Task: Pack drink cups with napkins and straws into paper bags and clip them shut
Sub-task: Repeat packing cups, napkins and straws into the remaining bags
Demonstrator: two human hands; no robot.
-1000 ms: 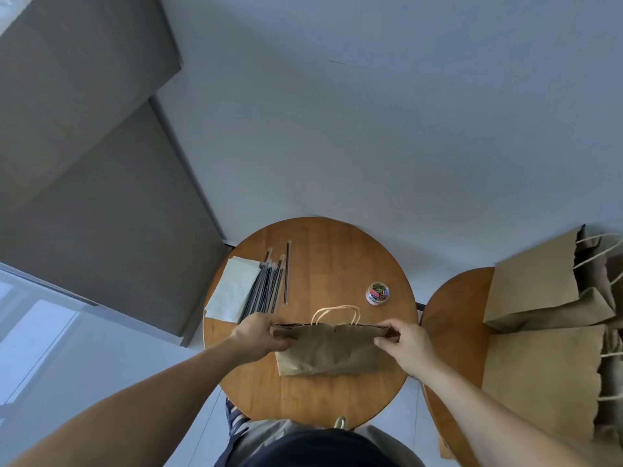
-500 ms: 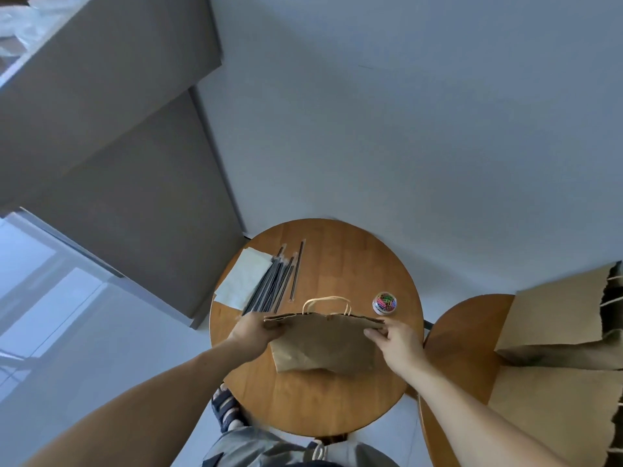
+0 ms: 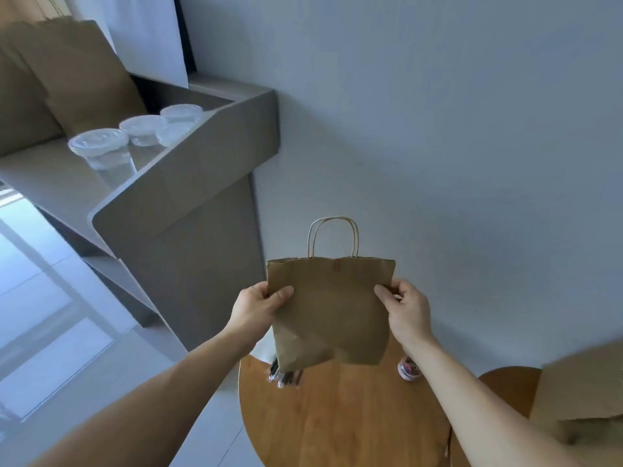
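A flat brown paper bag [image 3: 330, 311] with twisted handles hangs upright in the air above the round wooden table [image 3: 340, 419]. My left hand [image 3: 258, 306] pinches its left edge and my right hand [image 3: 406, 306] pinches its right edge. Dark straws [image 3: 285, 375] poke out from behind the bag's bottom corner on the table. A small tub of coloured clips [image 3: 408, 368] stands beside my right forearm. Several clear lidded cups [image 3: 101, 155] stand on the grey counter at the left. The napkins are hidden.
The grey counter [image 3: 175, 183] juts out at upper left, with brown paper bags [image 3: 74, 75] leaning at its back. Another brown bag [image 3: 580, 396] lies on a second wooden table [image 3: 505, 385] at the lower right. A grey wall fills the background.
Both hands have lifted the bag off the table and turned it upright. The camera has tilted up and left, bringing the counter with cups into view.
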